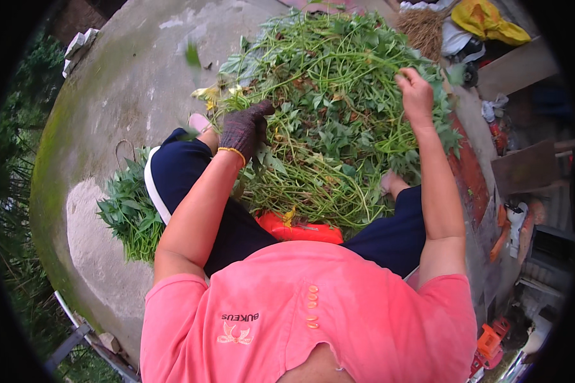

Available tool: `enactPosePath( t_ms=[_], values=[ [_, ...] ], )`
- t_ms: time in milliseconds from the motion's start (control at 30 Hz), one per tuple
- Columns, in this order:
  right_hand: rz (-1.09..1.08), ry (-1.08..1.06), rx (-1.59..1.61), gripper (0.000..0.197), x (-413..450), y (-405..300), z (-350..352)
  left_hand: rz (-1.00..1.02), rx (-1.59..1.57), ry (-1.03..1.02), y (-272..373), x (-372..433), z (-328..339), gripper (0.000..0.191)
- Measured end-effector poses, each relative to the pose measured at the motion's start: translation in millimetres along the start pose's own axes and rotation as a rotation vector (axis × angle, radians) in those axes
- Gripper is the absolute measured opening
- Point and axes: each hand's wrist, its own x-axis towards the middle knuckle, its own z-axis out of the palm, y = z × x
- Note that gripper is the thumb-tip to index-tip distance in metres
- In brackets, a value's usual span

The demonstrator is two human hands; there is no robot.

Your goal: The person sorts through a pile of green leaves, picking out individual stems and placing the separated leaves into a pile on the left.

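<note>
A large heap of leafy green vines [335, 129], apparently sweet potato vines, lies between my legs and beyond them. My bare right hand [416, 95] is raised over the heap's right side, thumb and fingers pinching a long green vine stem [371, 58]. On the left, my left hand [247, 127] wears a dark knitted glove with a yellow cuff, its fingers curled. Pale stems [235, 101] show just past the glove and leaves [270, 162] below it; the hand's underside is hidden, so its hold on them is unclear.
A bundle of leafy stems [136, 210] lies beside my left leg on the concrete floor [124, 95]. A red plastic object [299, 230] is between my thighs. To the right are a brown board [527, 167], a straw broom [419, 31], a yellow bag [488, 21] and an orange toy [491, 340].
</note>
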Motion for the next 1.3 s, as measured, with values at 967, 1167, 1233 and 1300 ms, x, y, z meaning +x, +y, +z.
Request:
enactPosePath(
  t_ms=[967,1167,1233,1300],
  values=[
    [0.276,-1.037,0.211,0.024,-192.9,-105.6,-47.1,1.032,0.866,-0.57,-92.3,-36.3,51.4,0.023],
    [-0.046,-0.444,0.146,0.039,-97.7,-123.1,20.7,1.018,0.987,-0.553,-111.3,-21.3,71.8,0.023],
    [-0.02,-0.583,0.201,0.053,-84.7,-118.4,70.6,1.161,1.076,-0.526,-114.8,-16.8,68.7,0.019],
    [0.032,-0.874,0.375,0.042,-93.7,-139.9,95.3,1.339,1.06,-0.555,-122.5,-11.7,62.6,0.015]
  ],
)
